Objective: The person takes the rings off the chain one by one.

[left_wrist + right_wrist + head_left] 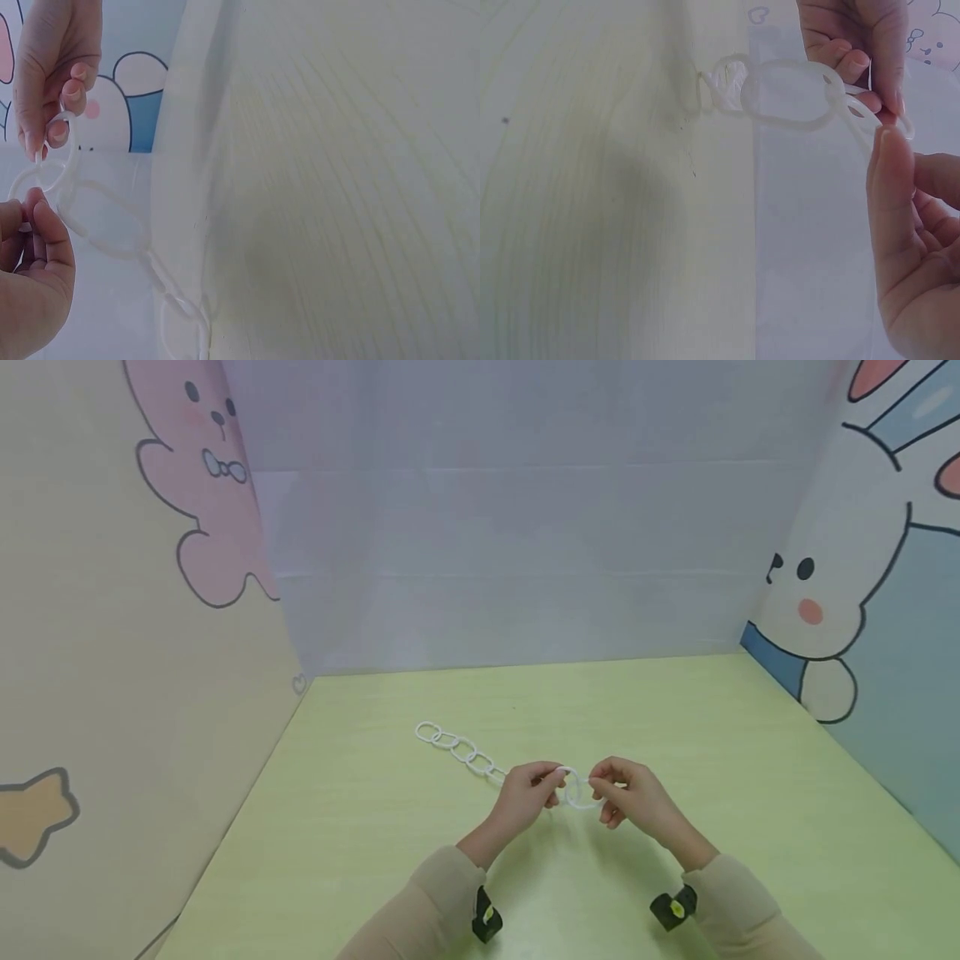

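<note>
A chain of white plastic oval links (462, 749) runs from the far left of the table up to the hands. My left hand (523, 793) pinches one white link (567, 769) between thumb and forefinger. Opposite it, my right hand (632, 795) pinches a neighbouring link (583, 807), and the two links overlap between the hands. In the left wrist view, the right hand's link (73, 146) shows above the left fingertips, with further chain links (112, 247) hanging down beside them. The right wrist view shows the chain (791, 120) sloping from the hands towards the tabletop.
The pale yellow-green table (360, 860) reaches back to a plain lilac-grey backdrop (525, 527). Side panels carry a pink cartoon bear (213, 510) at left and a white rabbit (832, 560) at right. Both wrists wear small black devices (487, 922) by the sleeves.
</note>
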Demonstrator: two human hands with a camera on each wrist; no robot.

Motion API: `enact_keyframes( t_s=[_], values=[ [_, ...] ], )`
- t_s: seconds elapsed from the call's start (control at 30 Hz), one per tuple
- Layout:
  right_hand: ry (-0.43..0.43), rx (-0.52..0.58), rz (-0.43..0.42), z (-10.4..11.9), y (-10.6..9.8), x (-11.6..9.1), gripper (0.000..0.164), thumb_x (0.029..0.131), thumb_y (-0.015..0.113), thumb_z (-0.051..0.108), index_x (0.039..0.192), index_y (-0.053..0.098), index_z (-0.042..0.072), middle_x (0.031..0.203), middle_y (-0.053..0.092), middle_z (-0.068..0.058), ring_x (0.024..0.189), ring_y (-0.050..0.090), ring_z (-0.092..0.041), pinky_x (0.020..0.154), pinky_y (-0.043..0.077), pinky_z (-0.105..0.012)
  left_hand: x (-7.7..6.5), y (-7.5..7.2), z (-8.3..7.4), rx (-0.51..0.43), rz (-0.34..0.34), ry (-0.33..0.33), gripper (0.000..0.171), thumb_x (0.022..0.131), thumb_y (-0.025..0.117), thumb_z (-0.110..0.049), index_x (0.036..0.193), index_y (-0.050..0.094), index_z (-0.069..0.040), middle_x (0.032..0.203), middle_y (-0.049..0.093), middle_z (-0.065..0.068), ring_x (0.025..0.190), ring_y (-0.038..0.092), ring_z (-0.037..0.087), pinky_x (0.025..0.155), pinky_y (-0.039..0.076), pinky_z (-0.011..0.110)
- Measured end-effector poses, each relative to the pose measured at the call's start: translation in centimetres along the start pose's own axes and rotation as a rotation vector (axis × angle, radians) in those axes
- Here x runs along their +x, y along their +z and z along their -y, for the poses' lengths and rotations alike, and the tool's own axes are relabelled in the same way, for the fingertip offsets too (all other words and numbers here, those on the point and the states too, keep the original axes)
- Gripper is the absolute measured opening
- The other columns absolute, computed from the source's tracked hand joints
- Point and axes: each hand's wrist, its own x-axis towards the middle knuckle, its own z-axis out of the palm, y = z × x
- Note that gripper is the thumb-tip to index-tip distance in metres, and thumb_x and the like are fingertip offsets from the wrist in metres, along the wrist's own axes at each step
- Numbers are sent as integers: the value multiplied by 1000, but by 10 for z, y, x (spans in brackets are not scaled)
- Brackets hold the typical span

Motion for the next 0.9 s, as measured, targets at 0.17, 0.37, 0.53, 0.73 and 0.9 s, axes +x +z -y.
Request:
enact_keyframes(
  t_s=[0.17, 0.37, 0.53, 0.73, 0.9],
  values=[
    [-11, 3, 7, 0, 0, 1, 20, 92, 57, 11, 99, 53, -7, 75, 55, -15, 50, 56, -22, 47, 51, -34, -1, 0, -2, 4, -11, 4, 20, 93, 54, -7, 101, 65, 8, 83, 63, 17, 59, 52, 10, 57, 48, 22],
    [-26, 5, 16, -1, 1, 2, 20, 92, 57, 11, 99, 52, -7, 75, 54, -17, 49, 56, -23, 46, 51, -34, -2, 0, -4, -8, -21, -3, 19, 93, 54, -7, 99, 65, 8, 86, 62, 24, 58, 51, 10, 56, 47, 21],
    [-35, 1, 21, -2, 1, 2, 20, 92, 58, 11, 99, 53, -6, 74, 53, -17, 49, 55, -22, 45, 50, -33, -1, 2, -2, -16, -33, -11, 19, 93, 55, -7, 97, 65, 8, 84, 62, 21, 57, 51, 9, 56, 47, 20],
    [-48, -7, 24, -4, 0, 3, 20, 91, 59, 13, 100, 54, -4, 74, 53, -18, 49, 55, -22, 45, 50, -33, 9, 5, 20, -25, -48, -18, 18, 92, 57, -10, 96, 66, 5, 79, 62, 10, 57, 50, 9, 55, 48, 22],
    [-55, -32, 21, -4, 1, 4, 21, 90, 61, 14, 99, 55, -4, 73, 53, -17, 49, 55, -21, 45, 50, -32, 15, 6, 31, -15, -51, -21, 20, 92, 59, -15, 97, 67, 1, 77, 61, 4, 56, 51, 7, 55, 47, 21]
  ],
)
